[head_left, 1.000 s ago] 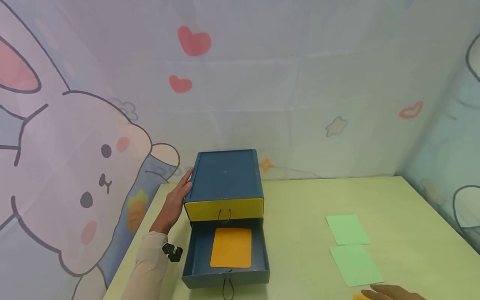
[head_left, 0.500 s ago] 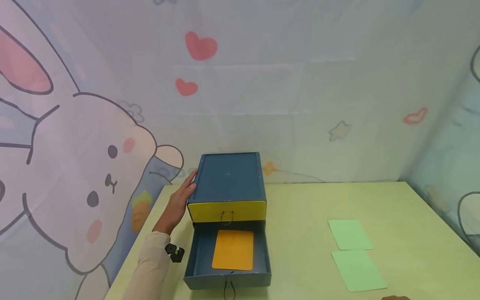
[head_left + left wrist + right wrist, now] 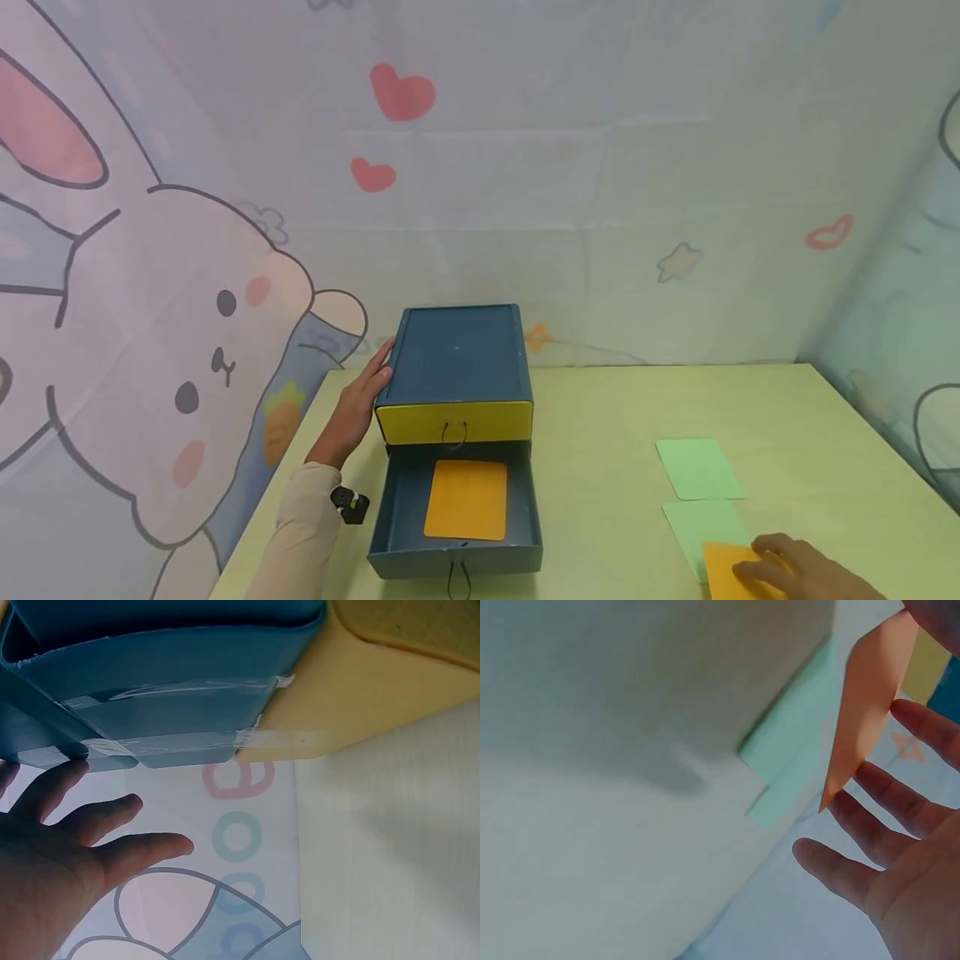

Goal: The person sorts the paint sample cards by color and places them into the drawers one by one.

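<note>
A small blue drawer box (image 3: 459,354) with a yellow upper drawer front (image 3: 453,423) stands on the table. My left hand (image 3: 351,423) rests its straight fingers against the box's left side, and the left wrist view shows these fingers (image 3: 61,784) spread at the blue wall. The lower blue drawer (image 3: 450,565) is pulled out, with an orange card (image 3: 467,500) lying flat in it. At the lower right, my right hand (image 3: 810,573) pinches another orange card (image 3: 726,568) between thumb and fingers. That held card (image 3: 870,697) looks tilted above the table in the right wrist view.
Two pale green cards lie one behind the other on the right of the table: the far card (image 3: 699,469) and the near card (image 3: 703,523), partly covered by the held orange card. A cord loop (image 3: 459,579) hangs from the lower drawer's front. A printed cloth (image 3: 600,250) rises behind the table.
My right hand slipped almost out of the bottom of the head view, then came back up with the orange card, now over the near green card. My left hand stays at the box.
</note>
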A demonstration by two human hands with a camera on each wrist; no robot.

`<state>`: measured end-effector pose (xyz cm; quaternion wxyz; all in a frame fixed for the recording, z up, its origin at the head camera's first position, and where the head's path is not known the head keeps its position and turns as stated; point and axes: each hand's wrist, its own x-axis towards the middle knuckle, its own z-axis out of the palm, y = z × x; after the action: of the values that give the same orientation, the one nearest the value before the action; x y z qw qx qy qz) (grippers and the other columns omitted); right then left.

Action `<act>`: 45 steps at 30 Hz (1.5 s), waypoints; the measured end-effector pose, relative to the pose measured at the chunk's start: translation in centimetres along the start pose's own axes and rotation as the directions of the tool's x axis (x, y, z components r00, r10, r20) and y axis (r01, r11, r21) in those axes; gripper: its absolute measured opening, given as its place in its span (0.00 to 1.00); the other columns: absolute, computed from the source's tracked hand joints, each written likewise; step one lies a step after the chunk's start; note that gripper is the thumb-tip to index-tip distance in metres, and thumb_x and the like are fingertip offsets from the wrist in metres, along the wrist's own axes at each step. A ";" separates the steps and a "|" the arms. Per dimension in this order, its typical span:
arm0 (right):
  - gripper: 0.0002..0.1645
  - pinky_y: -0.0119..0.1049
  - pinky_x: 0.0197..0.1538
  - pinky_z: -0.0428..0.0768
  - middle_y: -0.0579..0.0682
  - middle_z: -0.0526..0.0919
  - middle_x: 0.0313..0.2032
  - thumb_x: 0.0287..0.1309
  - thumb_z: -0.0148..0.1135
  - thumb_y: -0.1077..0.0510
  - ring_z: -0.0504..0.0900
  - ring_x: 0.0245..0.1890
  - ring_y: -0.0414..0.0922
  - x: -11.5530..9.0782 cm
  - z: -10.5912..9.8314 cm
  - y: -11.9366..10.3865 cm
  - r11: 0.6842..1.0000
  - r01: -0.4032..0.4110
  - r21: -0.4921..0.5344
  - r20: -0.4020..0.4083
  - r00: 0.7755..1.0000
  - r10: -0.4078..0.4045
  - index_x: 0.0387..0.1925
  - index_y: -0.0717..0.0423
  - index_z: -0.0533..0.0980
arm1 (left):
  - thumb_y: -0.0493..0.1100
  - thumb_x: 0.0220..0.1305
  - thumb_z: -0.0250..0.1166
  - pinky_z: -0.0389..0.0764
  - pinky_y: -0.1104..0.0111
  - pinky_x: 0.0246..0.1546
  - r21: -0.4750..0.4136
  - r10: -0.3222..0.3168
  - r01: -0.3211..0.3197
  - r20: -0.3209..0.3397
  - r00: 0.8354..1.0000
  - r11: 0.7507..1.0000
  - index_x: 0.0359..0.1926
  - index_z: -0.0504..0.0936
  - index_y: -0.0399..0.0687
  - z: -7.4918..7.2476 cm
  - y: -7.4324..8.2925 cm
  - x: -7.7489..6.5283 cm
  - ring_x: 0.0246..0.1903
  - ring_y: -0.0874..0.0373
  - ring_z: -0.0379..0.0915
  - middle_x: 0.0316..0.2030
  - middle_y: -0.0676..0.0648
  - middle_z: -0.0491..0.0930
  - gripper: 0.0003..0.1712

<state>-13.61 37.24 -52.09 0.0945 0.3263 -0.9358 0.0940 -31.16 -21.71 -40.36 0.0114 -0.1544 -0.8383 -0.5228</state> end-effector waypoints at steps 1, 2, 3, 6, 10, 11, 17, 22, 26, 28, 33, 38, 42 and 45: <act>0.39 0.25 0.31 0.74 0.52 0.76 0.47 0.42 0.77 0.32 0.76 0.39 0.35 0.2 -0.4 0.0 0.994 0.050 -0.100 -0.076 0.995 -0.058 0.56 0.36 0.76 | 0.64 0.79 0.37 0.46 0.35 0.76 0.000 0.000 0.000 -0.002 1.000 1.000 0.80 0.45 0.75 0.0 0.0 0.0 0.80 0.38 0.43 0.81 0.49 0.44 0.32; 0.41 0.25 0.32 0.75 0.51 0.75 0.49 0.39 0.76 0.29 0.76 0.40 0.35 0.7 -1.2 -0.3 0.993 0.036 -0.113 -0.078 0.996 -0.045 0.57 0.35 0.76 | 0.64 0.79 0.37 0.46 0.35 0.76 -0.002 0.001 -0.001 -0.004 1.000 1.000 0.80 0.45 0.76 0.0 0.0 0.0 0.80 0.38 0.43 0.81 0.49 0.45 0.32; 0.43 0.26 0.33 0.76 0.49 0.74 0.51 0.38 0.76 0.27 0.77 0.41 0.36 1.3 -1.9 -0.6 0.993 0.003 -0.119 -0.065 0.998 -0.011 0.58 0.34 0.76 | 0.64 0.79 0.37 0.46 0.35 0.76 -0.002 0.000 0.000 -0.005 1.000 1.000 0.79 0.45 0.77 0.0 0.0 0.0 0.80 0.38 0.44 0.81 0.49 0.45 0.32; 0.43 0.27 0.34 0.78 0.48 0.73 0.55 0.37 0.76 0.26 0.78 0.42 0.38 2.9 -3.9 -1.2 0.994 -0.058 -0.097 -0.043 0.998 0.054 0.57 0.34 0.76 | 0.65 0.79 0.37 0.47 0.35 0.76 -0.009 -0.001 0.000 -0.009 1.000 1.000 0.79 0.46 0.77 0.0 -0.1 0.1 0.79 0.39 0.45 0.81 0.50 0.46 0.32; 0.41 0.30 0.36 0.82 0.46 0.74 0.56 0.36 0.80 0.33 0.79 0.43 0.41 5.4 -5.7 -1.8 0.994 -0.042 -0.103 -0.087 0.996 0.033 0.56 0.34 0.77 | 0.65 0.79 0.37 0.48 0.36 0.76 -0.008 0.001 -0.001 -0.008 1.000 1.000 0.79 0.45 0.78 0.0 -0.2 0.0 0.79 0.39 0.45 0.81 0.49 0.46 0.32; 0.42 0.31 0.36 0.82 0.45 0.75 0.56 0.35 0.81 0.34 0.79 0.44 0.41 6.0 -6.0 -1.9 0.994 -0.033 -0.104 -0.103 0.994 0.022 0.57 0.33 0.77 | 0.65 0.79 0.37 0.48 0.36 0.76 -0.010 0.000 0.000 -0.009 1.000 1.000 0.79 0.45 0.78 0.0 -0.1 0.0 0.79 0.39 0.45 0.81 0.49 0.46 0.32; 0.41 0.34 0.38 0.82 0.46 0.76 0.57 0.37 0.82 0.37 0.80 0.46 0.42 9.9 -7.6 -3.1 0.996 0.045 -0.082 -0.157 0.986 -0.057 0.57 0.33 0.77 | 0.65 0.79 0.37 0.48 0.34 0.75 -0.017 0.011 -0.011 0.004 1.000 1.000 0.79 0.46 0.80 0.1 0.0 0.0 0.79 0.38 0.44 0.81 0.49 0.46 0.31; 0.38 0.37 0.42 0.83 0.46 0.76 0.59 0.45 0.77 0.33 0.81 0.49 0.41 13.4 -8.7 -5.4 0.989 0.134 -0.058 -0.153 0.978 -0.141 0.59 0.35 0.77 | 0.65 0.78 0.37 0.47 0.34 0.75 -0.026 0.010 -0.010 0.007 1.000 1.000 0.78 0.46 0.81 0.1 -0.1 0.1 0.80 0.39 0.44 0.81 0.50 0.46 0.31; 0.37 0.39 0.46 0.84 0.47 0.76 0.59 0.49 0.74 0.32 0.80 0.51 0.43 15.9 -9.3 -7.8 0.972 0.236 -0.013 -0.138 0.962 -0.235 0.60 0.38 0.76 | 0.65 0.78 0.38 0.47 0.34 0.75 -0.027 0.009 -0.009 0.002 1.000 1.000 0.78 0.46 0.81 0.1 -0.3 0.2 0.79 0.38 0.44 0.81 0.49 0.46 0.31; 0.37 0.40 0.47 0.85 0.48 0.76 0.59 0.51 0.72 0.32 0.80 0.52 0.44 17.0 -9.4 -9.0 0.959 0.282 0.011 -0.130 0.952 -0.278 0.60 0.39 0.76 | 0.65 0.78 0.37 0.47 0.34 0.75 -0.026 0.010 -0.010 0.003 1.000 1.000 0.78 0.46 0.82 0.1 -0.4 0.2 0.79 0.38 0.44 0.81 0.49 0.46 0.31; 0.36 0.40 0.49 0.85 0.48 0.75 0.61 0.55 0.66 0.28 0.79 0.54 0.44 19.0 -9.2 -11.9 0.940 0.330 0.081 -0.086 0.942 -0.323 0.60 0.39 0.75 | 0.65 0.78 0.37 0.47 0.34 0.75 -0.022 0.004 -0.004 -0.001 1.000 1.000 0.78 0.46 0.82 0.1 -0.5 0.1 0.79 0.38 0.43 0.81 0.50 0.46 0.31; 0.36 0.38 0.50 0.85 0.50 0.75 0.61 0.55 0.68 0.31 0.78 0.55 0.44 20.8 -8.6 -14.2 0.920 0.361 0.155 -0.059 0.933 -0.356 0.61 0.42 0.75 | 0.66 0.78 0.38 0.46 0.33 0.75 -0.014 -0.003 0.003 -0.004 1.000 1.000 0.78 0.46 0.83 0.2 -0.4 0.0 0.80 0.39 0.43 0.81 0.50 0.46 0.31; 0.36 0.39 0.54 0.85 0.50 0.75 0.62 0.57 0.66 0.30 0.78 0.57 0.46 22.5 -7.7 -15.7 0.916 0.354 0.188 -0.004 0.933 -0.359 0.60 0.43 0.76 | 0.66 0.78 0.38 0.46 0.34 0.75 -0.014 0.003 -0.003 -0.004 1.000 1.000 0.78 0.46 0.83 0.1 -0.4 0.1 0.80 0.39 0.43 0.81 0.49 0.46 0.31; 0.36 0.40 0.56 0.84 0.50 0.76 0.62 0.59 0.61 0.28 0.78 0.58 0.47 23.8 -6.8 -16.5 0.920 0.342 0.192 0.035 0.934 -0.355 0.60 0.43 0.77 | 0.66 0.78 0.38 0.46 0.33 0.75 -0.008 0.004 -0.004 -0.007 1.000 1.000 0.78 0.46 0.82 0.0 -0.4 0.1 0.80 0.38 0.43 0.81 0.50 0.46 0.31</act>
<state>-20.74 12.08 -38.00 0.0469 0.4980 -0.8528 0.1500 -31.32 -21.86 -40.74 0.0149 -0.1540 -0.8358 -0.5269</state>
